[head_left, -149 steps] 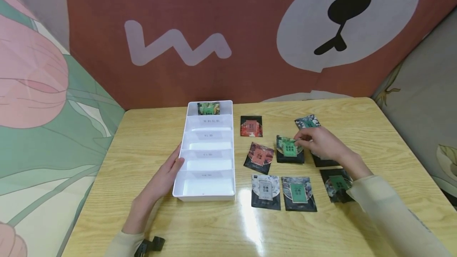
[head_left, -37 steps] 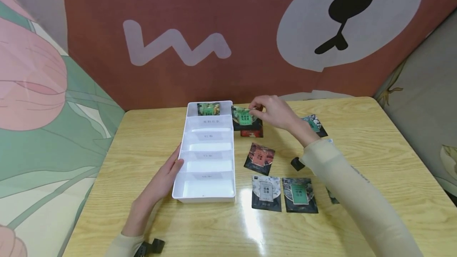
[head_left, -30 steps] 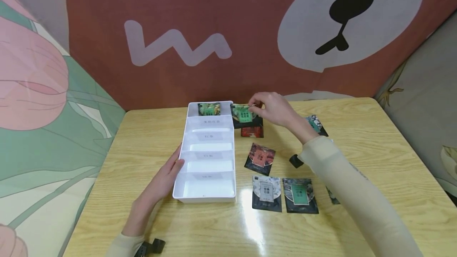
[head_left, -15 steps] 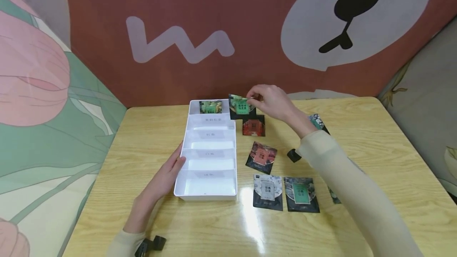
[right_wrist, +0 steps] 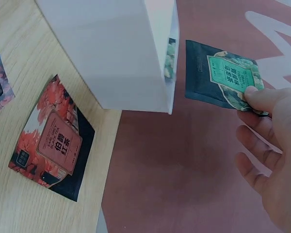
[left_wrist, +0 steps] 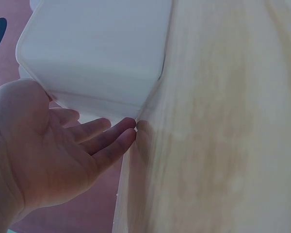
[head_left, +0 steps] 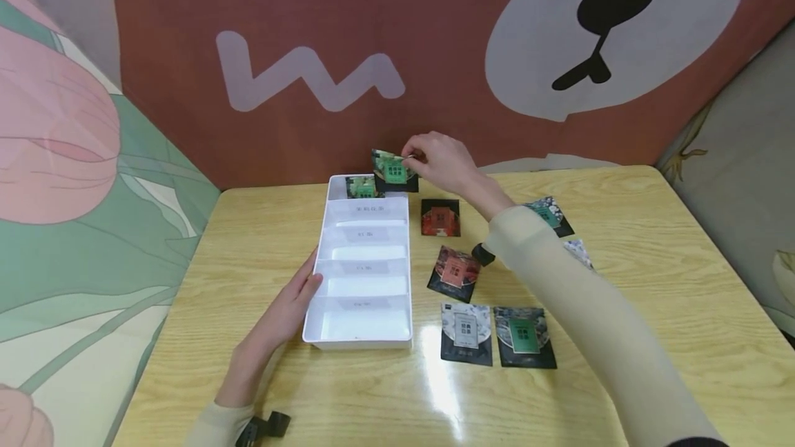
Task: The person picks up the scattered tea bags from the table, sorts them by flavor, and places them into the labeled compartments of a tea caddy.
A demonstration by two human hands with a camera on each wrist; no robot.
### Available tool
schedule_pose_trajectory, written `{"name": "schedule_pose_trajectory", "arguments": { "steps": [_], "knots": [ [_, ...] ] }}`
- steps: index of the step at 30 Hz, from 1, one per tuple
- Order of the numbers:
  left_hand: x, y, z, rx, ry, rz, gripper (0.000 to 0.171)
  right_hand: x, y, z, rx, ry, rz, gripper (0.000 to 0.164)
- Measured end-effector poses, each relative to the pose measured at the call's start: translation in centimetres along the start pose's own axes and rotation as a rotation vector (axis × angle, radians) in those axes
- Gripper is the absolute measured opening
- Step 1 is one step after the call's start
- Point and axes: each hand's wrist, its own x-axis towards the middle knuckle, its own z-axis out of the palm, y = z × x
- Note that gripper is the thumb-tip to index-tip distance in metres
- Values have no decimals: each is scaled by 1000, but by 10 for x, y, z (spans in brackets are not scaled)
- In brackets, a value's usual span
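Observation:
My right hand (head_left: 444,161) pinches a green-and-black tea sachet (head_left: 393,170) by its top corner, above the far end of the white divided tray (head_left: 406,274). In the right wrist view this sachet (right_wrist: 218,75) hangs clear of the tray's end wall, between thumb and fingers. A similar green tea sachet (head_left: 361,187) stands in the tray's farthest compartment. My left hand (head_left: 292,305) holds the tray's left side, thumb at the rim. In the left wrist view its fingers (left_wrist: 106,148) lie along the outer wall; the thumb is hidden there.
Right of the tray lie two red tea sachets (head_left: 441,218) (head_left: 455,273), a grey-white one (head_left: 466,334) and a dark green one (head_left: 524,336). A blue flowered sachet (head_left: 549,215) and a pale one (head_left: 577,252) are partly behind the right sleeve. A patterned wall stands behind the table.
The right hand has picked up the green tea sachet from the table and carried it left and up, past the red sachet, to over the tray's far end. The left hand stays on the tray.

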Motion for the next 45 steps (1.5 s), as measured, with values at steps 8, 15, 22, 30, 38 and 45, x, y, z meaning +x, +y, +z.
{"name": "schedule_pose_trajectory", "arguments": {
  "steps": [8,15,22,30,38,45],
  "knots": [
    [3,2,4,-35,-11,-22,54,9,-1,11,-2,-12,31,22],
    [0,-7,0,-11,-8,-20,54,23,-13,31,24,-15,40,22],
    [0,-9,-4,-6,-3,-12,56,38,-26,52,0,-27,10,18],
    [0,-4,-7,-8,0,-10,56,39,-27,65,77,-54,2,23],
    [-2,-4,-8,-16,-2,-7,56,34,-20,69,128,-46,0,36],
    [-2,-6,-8,-1,-1,-23,56,26,-14,61,119,-52,10,31]
  ]
}}
